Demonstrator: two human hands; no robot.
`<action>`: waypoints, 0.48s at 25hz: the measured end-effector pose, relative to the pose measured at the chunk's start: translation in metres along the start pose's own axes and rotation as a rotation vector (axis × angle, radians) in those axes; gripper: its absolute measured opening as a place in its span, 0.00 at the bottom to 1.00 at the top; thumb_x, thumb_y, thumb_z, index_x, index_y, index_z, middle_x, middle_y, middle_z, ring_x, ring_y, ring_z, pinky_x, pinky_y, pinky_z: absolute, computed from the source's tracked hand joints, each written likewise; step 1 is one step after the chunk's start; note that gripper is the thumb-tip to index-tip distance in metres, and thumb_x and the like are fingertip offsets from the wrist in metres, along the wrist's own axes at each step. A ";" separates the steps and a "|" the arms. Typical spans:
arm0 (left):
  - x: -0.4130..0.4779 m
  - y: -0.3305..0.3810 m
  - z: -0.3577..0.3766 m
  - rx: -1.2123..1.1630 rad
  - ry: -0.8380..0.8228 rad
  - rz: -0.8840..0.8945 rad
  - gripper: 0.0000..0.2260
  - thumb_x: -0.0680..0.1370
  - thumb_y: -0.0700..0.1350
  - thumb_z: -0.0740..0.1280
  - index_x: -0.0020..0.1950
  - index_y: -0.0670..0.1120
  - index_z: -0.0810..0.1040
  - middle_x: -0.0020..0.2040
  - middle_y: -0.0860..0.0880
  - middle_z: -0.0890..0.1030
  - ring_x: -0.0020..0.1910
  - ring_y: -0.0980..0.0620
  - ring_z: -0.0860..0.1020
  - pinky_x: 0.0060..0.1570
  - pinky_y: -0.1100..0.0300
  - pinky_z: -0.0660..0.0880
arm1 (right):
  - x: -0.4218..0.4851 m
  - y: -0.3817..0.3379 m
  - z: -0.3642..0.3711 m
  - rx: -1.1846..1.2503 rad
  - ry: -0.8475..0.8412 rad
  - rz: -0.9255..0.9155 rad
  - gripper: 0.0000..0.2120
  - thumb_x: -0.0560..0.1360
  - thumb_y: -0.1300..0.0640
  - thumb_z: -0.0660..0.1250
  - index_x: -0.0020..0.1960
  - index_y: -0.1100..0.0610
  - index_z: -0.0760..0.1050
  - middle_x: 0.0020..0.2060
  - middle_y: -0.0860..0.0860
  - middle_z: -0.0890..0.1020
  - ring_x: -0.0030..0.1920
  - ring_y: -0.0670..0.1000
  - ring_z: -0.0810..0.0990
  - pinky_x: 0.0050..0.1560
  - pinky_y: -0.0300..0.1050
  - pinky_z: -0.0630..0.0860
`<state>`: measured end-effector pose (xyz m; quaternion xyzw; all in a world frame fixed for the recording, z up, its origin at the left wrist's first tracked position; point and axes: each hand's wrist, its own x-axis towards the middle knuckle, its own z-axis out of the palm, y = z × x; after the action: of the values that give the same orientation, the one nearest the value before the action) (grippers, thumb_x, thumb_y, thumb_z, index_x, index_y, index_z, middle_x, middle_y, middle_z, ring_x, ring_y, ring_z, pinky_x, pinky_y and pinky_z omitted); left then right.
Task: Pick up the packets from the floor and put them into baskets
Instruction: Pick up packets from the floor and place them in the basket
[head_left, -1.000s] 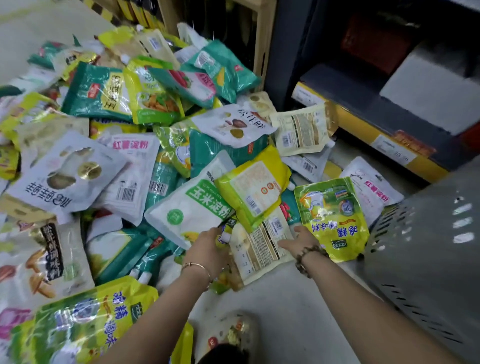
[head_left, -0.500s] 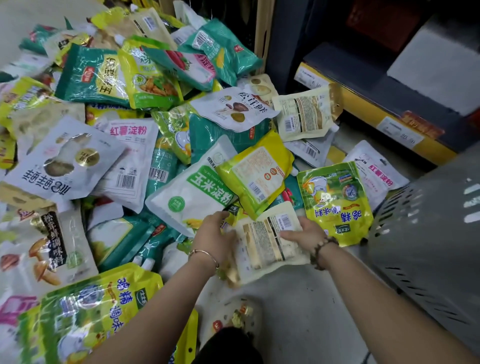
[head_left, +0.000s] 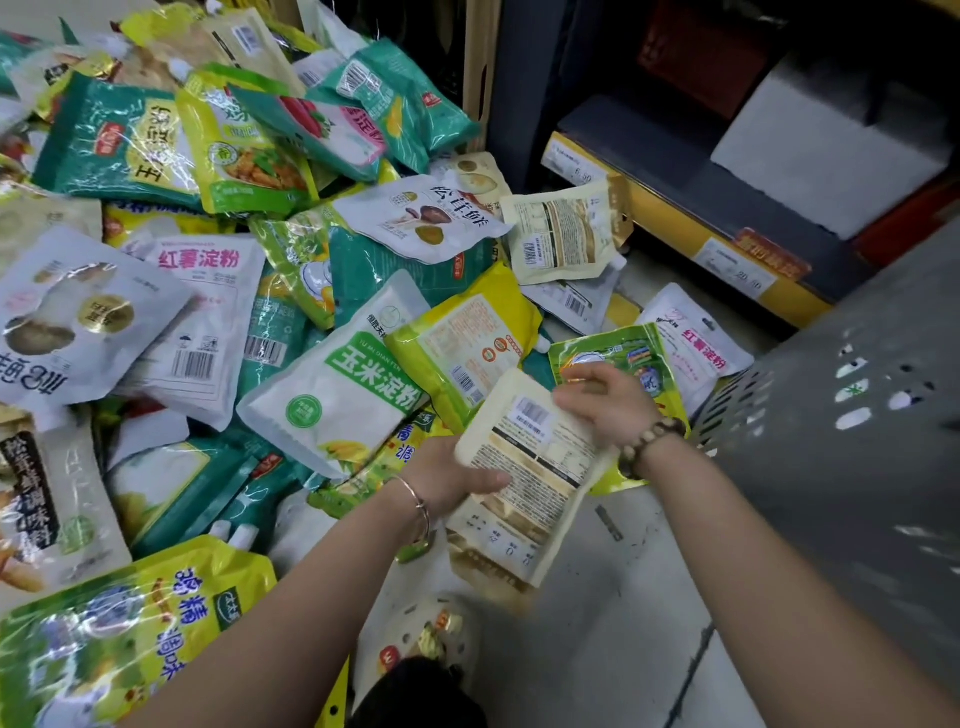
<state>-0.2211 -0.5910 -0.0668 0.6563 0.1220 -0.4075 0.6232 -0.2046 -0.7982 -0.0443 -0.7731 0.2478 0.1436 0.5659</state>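
A cream packet with a barcode and small print is lifted off the floor, tilted, back side up. My left hand grips its left edge, thumb over the front. My right hand holds its upper right corner. Behind it lies a big heap of packets: a white and green one, a yellow one and a green-yellow one under my right hand. A grey perforated basket stands at the right, its inside hidden.
A dark shelf unit with a yellow price strip runs along the back right. Bare grey floor lies under my arms. A large green-yellow packet sits at the lower left. A patterned shoe shows below.
Both hands have raised the cream packet out of the heap and drawn it toward me. The view has shifted closer and slightly down.
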 end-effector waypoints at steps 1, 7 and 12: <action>0.001 -0.001 -0.001 -0.035 0.042 -0.016 0.14 0.64 0.36 0.76 0.47 0.40 0.80 0.49 0.38 0.83 0.51 0.40 0.81 0.56 0.43 0.76 | 0.008 0.007 -0.002 0.031 0.171 0.021 0.14 0.70 0.60 0.72 0.54 0.55 0.74 0.50 0.52 0.80 0.44 0.48 0.79 0.42 0.39 0.73; 0.006 0.002 0.001 -0.374 0.178 -0.060 0.11 0.70 0.34 0.71 0.53 0.36 0.79 0.46 0.38 0.83 0.40 0.42 0.82 0.42 0.47 0.81 | 0.061 0.044 -0.037 -0.518 0.493 0.328 0.36 0.69 0.51 0.73 0.70 0.56 0.59 0.66 0.59 0.66 0.65 0.61 0.68 0.61 0.54 0.69; 0.012 0.007 0.004 -0.442 0.300 0.010 0.06 0.71 0.31 0.70 0.47 0.39 0.79 0.36 0.44 0.84 0.31 0.47 0.82 0.27 0.56 0.79 | 0.073 0.059 -0.041 -0.508 0.469 0.525 0.43 0.62 0.47 0.78 0.68 0.59 0.60 0.64 0.61 0.71 0.62 0.62 0.72 0.55 0.53 0.73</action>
<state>-0.2106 -0.6002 -0.0701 0.5578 0.2958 -0.2660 0.7284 -0.1783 -0.8667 -0.1152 -0.8102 0.5148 0.1597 0.2303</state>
